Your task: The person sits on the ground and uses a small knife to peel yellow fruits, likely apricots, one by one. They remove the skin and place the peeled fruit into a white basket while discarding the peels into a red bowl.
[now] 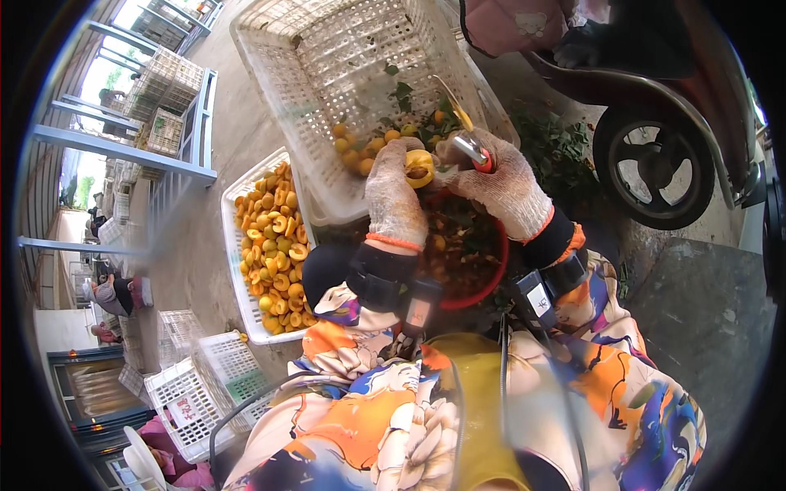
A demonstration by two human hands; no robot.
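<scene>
My left hand (395, 193), in a soiled knit glove, holds a yellow apricot (424, 179) with a brown hollow or pit showing in its cut face. Close on its right, my gloved right hand (506, 178) grips a knife (455, 105) with a thin curved blade pointing up and away. A silver and red piece, probably its handle, shows at the fingers. Both hands are over the near edge of a large white plastic crate (270, 86), where whole apricots (353, 156) and green leaves lie. Beneath them stands a red bucket (505, 258) with dark scraps and leaves inside.
On the left a white crate (232, 270) is filled with halved apricots (276, 245). A scooter wheel (654, 166) stands at right, near loose leaves (556, 147). White crates (190, 399) and a person in a white hat (144, 457) are at lower left. Blue metal frames (123, 147) run behind.
</scene>
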